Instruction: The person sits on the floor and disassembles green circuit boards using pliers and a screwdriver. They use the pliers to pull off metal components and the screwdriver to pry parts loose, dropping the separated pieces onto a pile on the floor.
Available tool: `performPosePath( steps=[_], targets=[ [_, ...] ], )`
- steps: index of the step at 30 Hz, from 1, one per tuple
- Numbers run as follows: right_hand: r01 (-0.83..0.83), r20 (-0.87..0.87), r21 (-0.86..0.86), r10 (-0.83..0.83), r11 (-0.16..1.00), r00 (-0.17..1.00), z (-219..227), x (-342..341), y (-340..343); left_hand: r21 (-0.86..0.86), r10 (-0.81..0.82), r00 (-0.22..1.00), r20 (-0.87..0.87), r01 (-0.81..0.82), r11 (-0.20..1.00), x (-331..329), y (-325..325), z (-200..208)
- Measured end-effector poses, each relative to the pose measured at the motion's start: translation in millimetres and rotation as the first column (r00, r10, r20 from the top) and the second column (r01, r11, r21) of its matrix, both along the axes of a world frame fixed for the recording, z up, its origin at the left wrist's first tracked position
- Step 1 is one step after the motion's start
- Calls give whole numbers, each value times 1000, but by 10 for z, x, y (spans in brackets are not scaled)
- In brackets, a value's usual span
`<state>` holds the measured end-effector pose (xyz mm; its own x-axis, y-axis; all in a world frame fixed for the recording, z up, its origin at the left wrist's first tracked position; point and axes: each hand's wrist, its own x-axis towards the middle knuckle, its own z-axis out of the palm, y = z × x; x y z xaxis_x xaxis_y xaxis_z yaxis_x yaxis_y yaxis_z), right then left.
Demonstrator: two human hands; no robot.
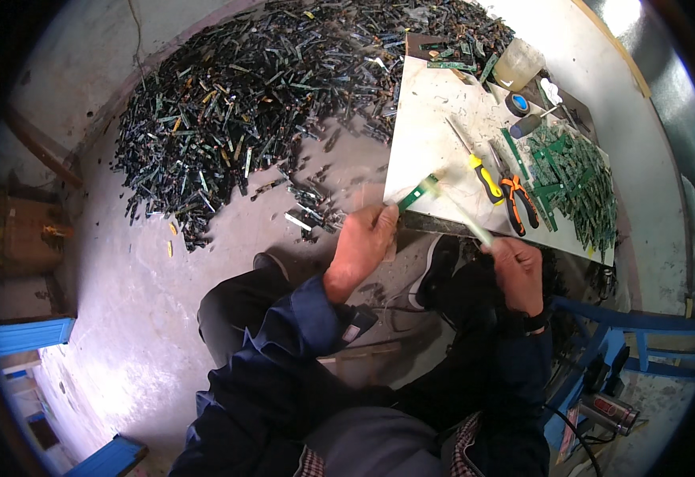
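Observation:
My left hand (363,242) is closed, pinching a narrow green circuit board strip (416,195) between thumb and fingers over the near left edge of the white board. In the grip of my right hand (516,272) is a pale, slim stick-like tool (475,223), pointing up and left towards the strip. Motion smears its far end, so its kind is unclear. Beyond my right hand lie pliers with orange and black handles (515,195) and a screwdriver with a yellow and black handle (484,178).
A heap of green circuit board strips (574,183) covers the right of the white board (427,119). A blue-centred tape roll (517,104) and a cloudy tub (518,65) stand farther back. A large pile of dark strips (268,95) spreads over the floor. Blue frames (642,322) stand at right.

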<state>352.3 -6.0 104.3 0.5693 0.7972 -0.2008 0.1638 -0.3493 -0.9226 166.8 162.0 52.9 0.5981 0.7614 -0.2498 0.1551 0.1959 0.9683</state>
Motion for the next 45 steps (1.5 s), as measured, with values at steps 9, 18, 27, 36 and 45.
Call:
performPosePath(
  steps=[9,18,27,36,45],
  targets=[
    [-61,-16,14,61,998,998,4,-61,3,48,-9,1000,-1,9,999,-4,-3,-59],
    [127,-69,293,-112,948,991,-45,-67,88,-131,-18,996,92,30,991,3,-17,12],
    [-39,319,239,-41,970,947,5,-226,450,-333,-143,978,149,186,924,-47,-44,159],
    [-176,493,118,97,977,865,-100,-402,603,-394,-226,947,230,303,868,-91,-37,266],
    [138,-510,158,-39,978,859,-5,-529,643,-328,-181,968,174,230,916,-147,19,173]
  ],
)
